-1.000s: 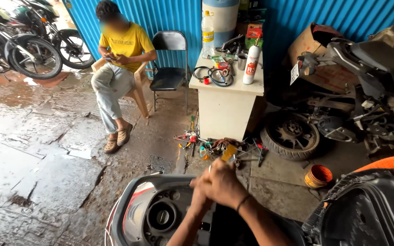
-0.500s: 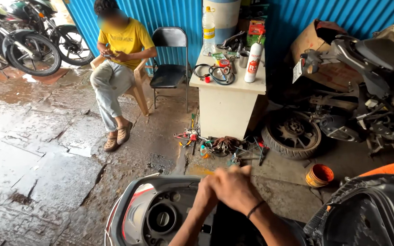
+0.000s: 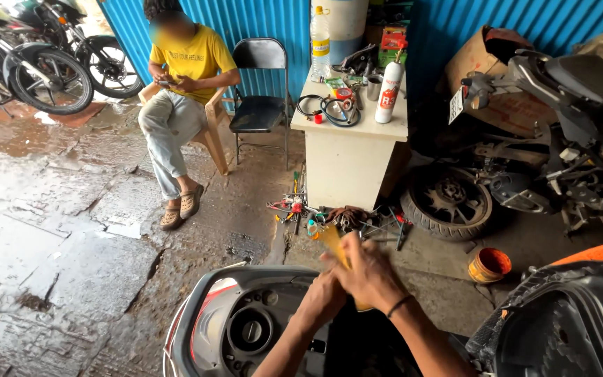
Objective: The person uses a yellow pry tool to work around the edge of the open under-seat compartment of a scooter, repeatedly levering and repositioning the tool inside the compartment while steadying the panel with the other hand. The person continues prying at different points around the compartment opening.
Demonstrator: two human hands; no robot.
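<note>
At top centre you see a white-and-red spray can (image 3: 389, 93), a yellow-labelled clear bottle (image 3: 320, 36), and a red-green carton (image 3: 393, 36); a brown cardboard box (image 3: 470, 61) sits upper right.

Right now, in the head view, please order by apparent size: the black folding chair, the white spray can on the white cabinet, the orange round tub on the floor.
1. Black folding chair, largest.
2. White spray can.
3. Orange round tub.
The can and tub look nearly alike; the tub is nearer the camera, so their order is unsure.

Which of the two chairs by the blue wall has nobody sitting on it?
The black folding metal chair beside the white cabinet is unoccupied; a person in a yellow shirt sits on the tan plastic chair.
</note>
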